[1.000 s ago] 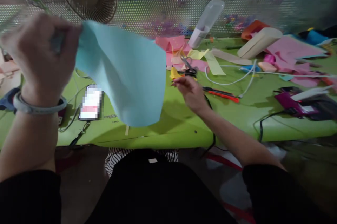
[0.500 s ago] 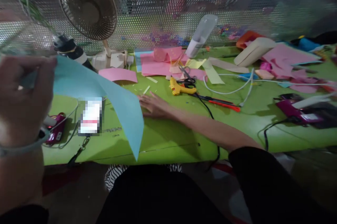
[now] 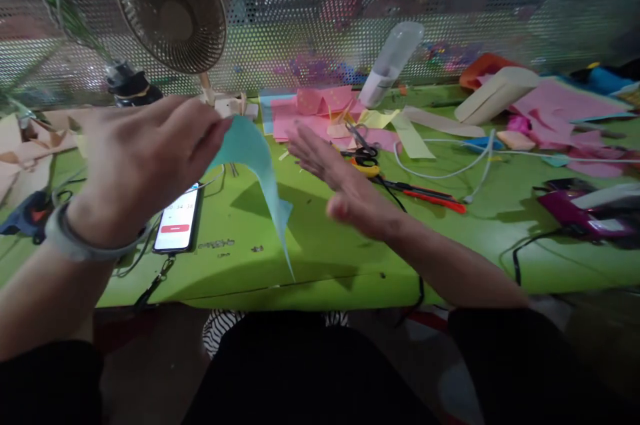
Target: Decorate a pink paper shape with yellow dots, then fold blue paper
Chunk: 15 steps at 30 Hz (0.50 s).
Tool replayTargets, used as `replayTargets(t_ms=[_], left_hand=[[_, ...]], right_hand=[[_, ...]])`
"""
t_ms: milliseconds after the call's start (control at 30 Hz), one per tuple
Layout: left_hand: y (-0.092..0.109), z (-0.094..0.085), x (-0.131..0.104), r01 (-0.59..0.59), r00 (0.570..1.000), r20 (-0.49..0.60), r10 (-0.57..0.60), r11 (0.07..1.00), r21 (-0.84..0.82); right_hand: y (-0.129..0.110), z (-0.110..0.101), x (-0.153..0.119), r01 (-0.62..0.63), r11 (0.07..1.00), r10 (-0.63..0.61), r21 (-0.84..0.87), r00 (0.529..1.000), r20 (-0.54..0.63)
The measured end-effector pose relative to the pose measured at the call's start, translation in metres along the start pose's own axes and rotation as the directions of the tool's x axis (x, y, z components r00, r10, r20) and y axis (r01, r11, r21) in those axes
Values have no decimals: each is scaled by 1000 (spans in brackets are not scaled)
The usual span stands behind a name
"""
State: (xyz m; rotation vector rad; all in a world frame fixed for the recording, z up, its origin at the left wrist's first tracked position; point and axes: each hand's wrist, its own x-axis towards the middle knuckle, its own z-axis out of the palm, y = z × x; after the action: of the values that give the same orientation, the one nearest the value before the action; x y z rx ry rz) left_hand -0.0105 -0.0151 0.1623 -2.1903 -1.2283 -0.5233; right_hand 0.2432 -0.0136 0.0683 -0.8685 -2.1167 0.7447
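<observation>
A curved teal paper sheet hangs above the green table, its pointed end drooping toward the front. My left hand is closed on the paper's upper left part. To the right of the sheet, my right hand is raised over the table with its fingers stretched out and nothing in it. Just beyond my right hand are a pair of scissors and a yellow tool, partly hidden by that hand. A phone with a lit screen lies below my left hand.
Behind are a fan, pink papers and a leaning clear bottle. A red and black cutter lies to the right, with white cables and a purple device. A dark blue tool rests at left.
My left hand has moved right and inward with the teal sheet, which now bends more sharply. My right hand has lifted off the table and moved right.
</observation>
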Motion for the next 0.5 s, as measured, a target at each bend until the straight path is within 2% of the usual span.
replayTargets(t_ms=[67, 100, 167, 233, 300, 367, 433, 467, 500], left_hand=[[14, -4, 16, -72, 991, 113, 66, 996, 53], [19, -6, 21, -93, 988, 135, 81, 993, 79], [20, -8, 25, -105, 988, 127, 93, 991, 89], [12, -6, 23, -104, 994, 30, 103, 993, 51], [-2, 0, 15, -117, 984, -141, 113, 993, -25], [-18, 9, 4, -147, 945, -311, 101, 980, -131], [-32, 21, -11, -159, 890, -453, 48, 965, -211], [-37, 27, -20, -219, 841, -538, 54, 944, -247], [-41, 32, -31, -257, 854, -514, 77, 922, -289]], right_hand=[[-22, -5, -6, -48, 988, 25, -148, 987, -157], [-24, -8, -7, -71, 974, 26, -217, 978, -207], [-16, -15, -4, -112, 943, 45, -312, 976, -215], [-3, -27, -3, -122, 924, 40, -363, 973, -227], [4, -44, -10, -93, 909, -46, -407, 947, -319], [-2, -62, -27, -35, 879, -181, -476, 898, -401], [-16, -76, -52, -46, 850, -233, -524, 860, -453], [-23, -80, -65, -24, 861, -244, -508, 857, -455], [-29, -81, -78, 20, 878, -256, -478, 863, -435]])
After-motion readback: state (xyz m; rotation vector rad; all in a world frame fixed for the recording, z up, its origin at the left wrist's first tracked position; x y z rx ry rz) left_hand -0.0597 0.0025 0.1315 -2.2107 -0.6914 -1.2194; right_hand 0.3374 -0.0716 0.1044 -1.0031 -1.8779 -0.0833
